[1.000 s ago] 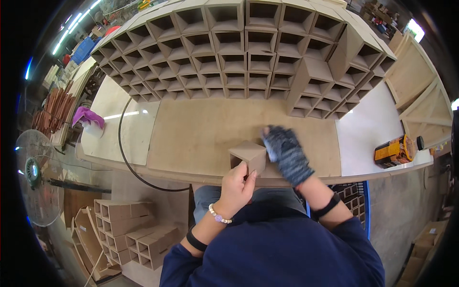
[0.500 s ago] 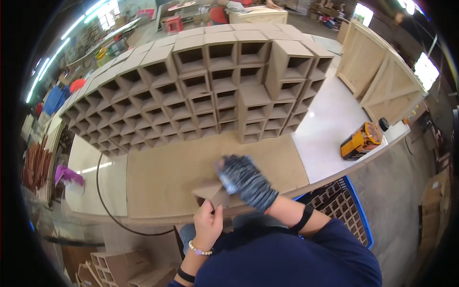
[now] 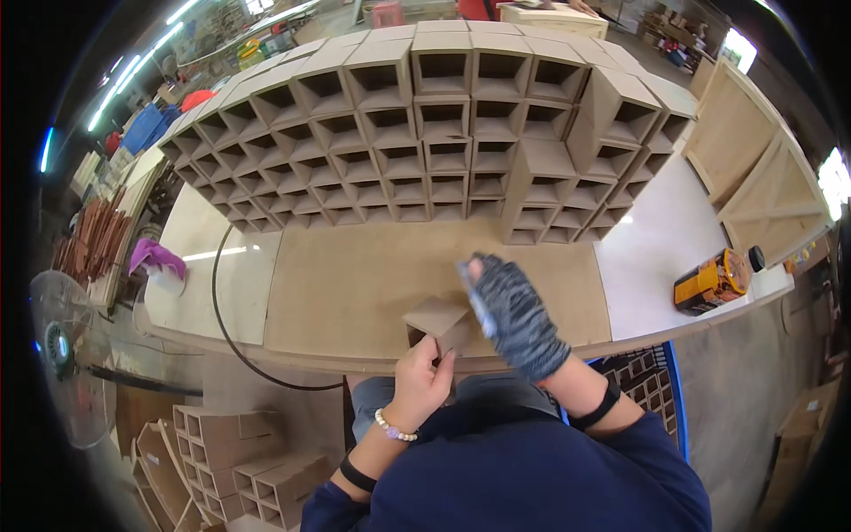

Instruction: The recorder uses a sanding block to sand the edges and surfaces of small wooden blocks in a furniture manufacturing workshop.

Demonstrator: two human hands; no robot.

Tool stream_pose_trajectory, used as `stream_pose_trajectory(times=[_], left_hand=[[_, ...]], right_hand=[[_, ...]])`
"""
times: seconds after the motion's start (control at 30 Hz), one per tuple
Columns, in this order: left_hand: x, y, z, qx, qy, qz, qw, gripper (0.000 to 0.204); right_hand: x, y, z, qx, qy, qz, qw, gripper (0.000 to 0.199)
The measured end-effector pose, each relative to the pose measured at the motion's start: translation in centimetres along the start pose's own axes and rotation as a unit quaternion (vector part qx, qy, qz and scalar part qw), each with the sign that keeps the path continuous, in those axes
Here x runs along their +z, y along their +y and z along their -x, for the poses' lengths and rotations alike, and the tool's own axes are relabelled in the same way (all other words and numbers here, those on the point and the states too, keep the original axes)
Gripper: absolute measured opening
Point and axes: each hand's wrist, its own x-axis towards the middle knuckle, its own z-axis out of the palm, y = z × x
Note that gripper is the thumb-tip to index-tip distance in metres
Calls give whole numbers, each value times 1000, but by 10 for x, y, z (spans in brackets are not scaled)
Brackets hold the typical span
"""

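Observation:
My bare left hand [image 3: 422, 381], with a beaded bracelet at the wrist, pinches the near edge of a small brown square box [image 3: 436, 316] with an open end. The box is tilted at the front edge of the table. Just right of it, my right hand [image 3: 519, 315] wears a grey knitted glove with bare fingertips. Its fingers are curled around a thin pale bluish piece [image 3: 481, 312], whose kind I cannot make out. The glove and the box look apart. Beyond both hands, rows of like brown boxes [image 3: 397, 124] stand stacked with their open ends facing me.
A brown board [image 3: 355, 301] covers the table's middle. A black cable [image 3: 218, 306] crosses on the left near a purple cloth [image 3: 155, 255]. An orange-and-black bottle [image 3: 714, 282] lies at the right. A blue crate [image 3: 675, 390] holds boxes below; more boxes [image 3: 230, 443] stand at lower left.
The view has shifted, so the scene sits further right and the stack higher. My right hand has moved away from the box, slightly up and right. The left keeps its hold.

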Motion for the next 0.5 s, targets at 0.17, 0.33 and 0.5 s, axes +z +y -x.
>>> stream_pose_trajectory(times=[0.17,0.33,0.5], left_hand=[[-5,-8,3,10,24,36,999,12],[-4,8,-3,-38,34,158,986,15],[-12,2,-1,74,-10,-44,996,21]], right_hand=[[18,-27,0,-73,-44,0,996,28],[31,67,12,75,-89,268,956,41],[6,16,6,46,5,63,997,39]])
